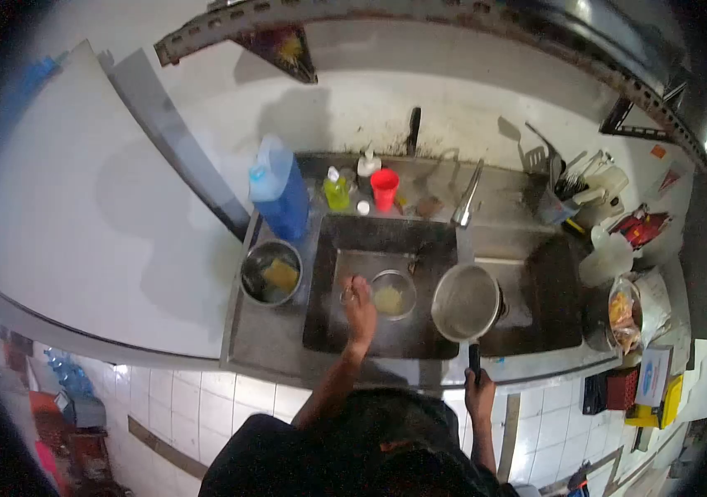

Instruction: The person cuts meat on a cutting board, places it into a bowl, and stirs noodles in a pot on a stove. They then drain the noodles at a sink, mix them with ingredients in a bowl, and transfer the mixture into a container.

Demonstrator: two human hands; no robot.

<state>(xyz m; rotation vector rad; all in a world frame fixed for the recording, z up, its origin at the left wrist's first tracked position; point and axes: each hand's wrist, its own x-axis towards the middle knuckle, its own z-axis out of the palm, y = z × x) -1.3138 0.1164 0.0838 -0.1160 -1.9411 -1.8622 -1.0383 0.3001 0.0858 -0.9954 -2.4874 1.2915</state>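
My right hand (479,389) is closed around the black handle of a metal saucepan (466,301). The pan is tilted so its pale inside faces me, over the divider between the two sink basins. My left hand (359,305) is over the left basin (332,331), its fingers closed at a small loop beside a round strainer (390,283). Pale yellowish bits (387,299) lie in the strainer.
A metal bowl (250,290) with a yellow sponge (279,274) stands left of the sink. Behind are a blue jug (280,195), green bottle (336,190), red cup (385,189) and faucet (469,195). Utensils (567,184) and a food bag (623,315) crowd the right.
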